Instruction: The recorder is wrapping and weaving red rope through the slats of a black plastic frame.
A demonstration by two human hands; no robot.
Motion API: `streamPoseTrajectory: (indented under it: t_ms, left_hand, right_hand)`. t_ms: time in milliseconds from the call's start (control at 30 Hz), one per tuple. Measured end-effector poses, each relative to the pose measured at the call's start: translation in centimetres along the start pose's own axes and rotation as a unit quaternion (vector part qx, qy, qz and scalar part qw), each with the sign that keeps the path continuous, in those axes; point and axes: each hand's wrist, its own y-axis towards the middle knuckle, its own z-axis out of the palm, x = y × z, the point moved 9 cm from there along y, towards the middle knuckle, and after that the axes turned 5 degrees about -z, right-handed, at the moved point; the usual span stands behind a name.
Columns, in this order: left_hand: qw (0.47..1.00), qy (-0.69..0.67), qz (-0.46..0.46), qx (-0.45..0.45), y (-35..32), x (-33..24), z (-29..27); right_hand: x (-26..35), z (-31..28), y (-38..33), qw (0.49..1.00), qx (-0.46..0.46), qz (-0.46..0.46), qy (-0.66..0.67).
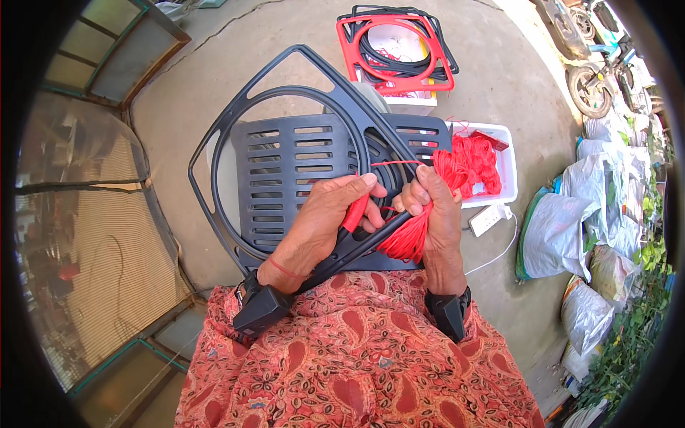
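Between my two hands, over my lap, sat the black plastic frame [285,107], its lower bar running under the fingers of my left hand [317,225]. Those fingers were closed around the bar and a red-handled tool [354,212] pressed against it. My right hand [432,214] was clamped on a bundle of red cord [410,235], one strand stretched taut from its fingertips across to the frame. Beyond that hand lay more red cord in a white box [508,171]. I judged the step to be lashing cord onto the frame. The next move seemed to call for steady tension while feeding the strand around the bar.
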Motion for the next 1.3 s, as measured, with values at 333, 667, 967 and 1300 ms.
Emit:
streamPoseTrajectory:
  t_ms: [333,667,967,1300]
  left_hand:
    - [1.0,-0.012,-0.008,-0.002,-1.3,0.7,0.5]
    - [0.997,-0.07,0.002,0.034,-1.9,0.9,1.0]
    - [0.994,-0.076,0.042,0.064,-2.1,-0.2,0.9]
    - [0.995,-0.074,0.064,0.031,-1.9,0.2,0.5]
  right_hand:
    - [0.3,-0.6,-0.6,1.0,-0.001,0.001,-0.024]
    - [4.2,-0.6,-2.2,0.97,-0.007,-0.003,-0.242]
    - [10.0,2.0,-5.5,0.817,0.095,0.007,-0.569]
    - [12.3,9.3,-7.0,0.894,0.239,0.07,-0.373]
